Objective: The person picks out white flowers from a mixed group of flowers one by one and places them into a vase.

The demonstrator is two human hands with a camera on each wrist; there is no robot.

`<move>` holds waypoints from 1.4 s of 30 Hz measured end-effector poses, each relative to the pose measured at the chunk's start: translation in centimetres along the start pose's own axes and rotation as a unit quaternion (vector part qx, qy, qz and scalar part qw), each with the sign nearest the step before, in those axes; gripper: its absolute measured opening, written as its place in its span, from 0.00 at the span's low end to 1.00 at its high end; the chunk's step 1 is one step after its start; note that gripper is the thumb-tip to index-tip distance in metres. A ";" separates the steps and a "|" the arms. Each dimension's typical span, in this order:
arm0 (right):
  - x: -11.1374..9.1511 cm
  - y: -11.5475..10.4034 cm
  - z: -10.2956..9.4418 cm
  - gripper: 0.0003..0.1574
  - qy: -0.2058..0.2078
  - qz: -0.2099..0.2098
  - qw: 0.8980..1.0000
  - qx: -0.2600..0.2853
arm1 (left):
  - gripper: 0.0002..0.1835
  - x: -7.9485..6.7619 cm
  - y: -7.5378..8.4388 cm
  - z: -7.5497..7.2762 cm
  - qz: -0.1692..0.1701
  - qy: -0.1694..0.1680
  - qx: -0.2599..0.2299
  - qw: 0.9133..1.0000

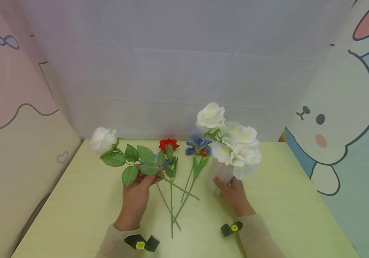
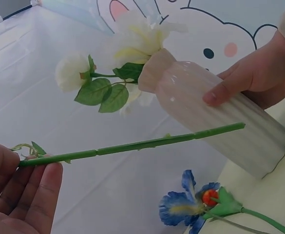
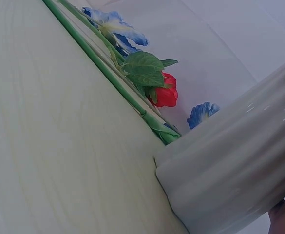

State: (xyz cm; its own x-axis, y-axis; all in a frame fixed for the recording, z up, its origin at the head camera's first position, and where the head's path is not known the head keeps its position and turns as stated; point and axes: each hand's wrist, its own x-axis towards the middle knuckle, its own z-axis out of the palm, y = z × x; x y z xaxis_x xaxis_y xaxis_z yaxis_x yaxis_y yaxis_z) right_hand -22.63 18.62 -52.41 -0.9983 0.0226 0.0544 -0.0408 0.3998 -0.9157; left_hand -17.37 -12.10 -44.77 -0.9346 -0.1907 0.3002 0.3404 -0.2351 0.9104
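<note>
My left hand (image 1: 136, 195) pinches the green stem (image 2: 157, 142) of a white rose (image 1: 103, 140) above the table. The bloom points left and the cut end points right, toward the vase. Several green leaves (image 1: 145, 154) spread along the stem above my fingers. A ribbed, pale vase (image 1: 221, 172) stands on the table, and my right hand (image 1: 236, 197) grips its near side. White flowers (image 1: 237, 145) and another white rose (image 1: 210, 116) stick out of its top. In the left wrist view, the held stem crosses in front of the vase.
Between my hands lie a red rose (image 1: 169, 144), a blue iris (image 1: 198, 147) and a small orange-red bloom (image 1: 203, 153), their long stems crossing on the table (image 1: 74, 215). Another blue bloom is partly behind the leaves. A white cloth (image 1: 178, 71) hangs at the back; printed cartoon panels flank both sides.
</note>
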 end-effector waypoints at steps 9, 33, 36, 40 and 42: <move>0.0 0.2 -0.1 0.38 0.004 -0.025 1.000 0.002 | 0.16 0.0 0.6 0.4 -0.008 0.017 -0.030 0.999; 0.1 0.5 0.0 0.41 -0.003 -0.025 1.000 0.016 | 0.09 1.3 2.7 1.0 0.047 0.021 -0.140 0.989; 0.1 0.5 0.0 0.40 -0.003 -0.024 1.000 0.013 | 0.10 1.7 2.9 1.2 0.045 0.017 -0.140 0.989; 0.0 0.3 0.0 0.38 -0.001 -0.016 1.000 0.006 | 0.11 2.5 3.3 1.9 0.046 -0.016 -0.117 0.992; 0.0 0.2 0.0 0.39 -0.003 -0.013 1.000 0.007 | 0.12 2.9 3.7 2.3 0.053 -0.032 -0.108 0.992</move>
State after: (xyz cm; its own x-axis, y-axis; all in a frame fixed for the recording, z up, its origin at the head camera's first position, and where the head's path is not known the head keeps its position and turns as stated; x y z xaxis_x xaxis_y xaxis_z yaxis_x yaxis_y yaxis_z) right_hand -22.68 18.68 -52.60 -0.9971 0.0071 0.0752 -0.0666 0.3870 -0.9197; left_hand -19.06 -11.34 -39.91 -0.8948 -0.1658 0.4144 0.4445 -0.4165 0.7931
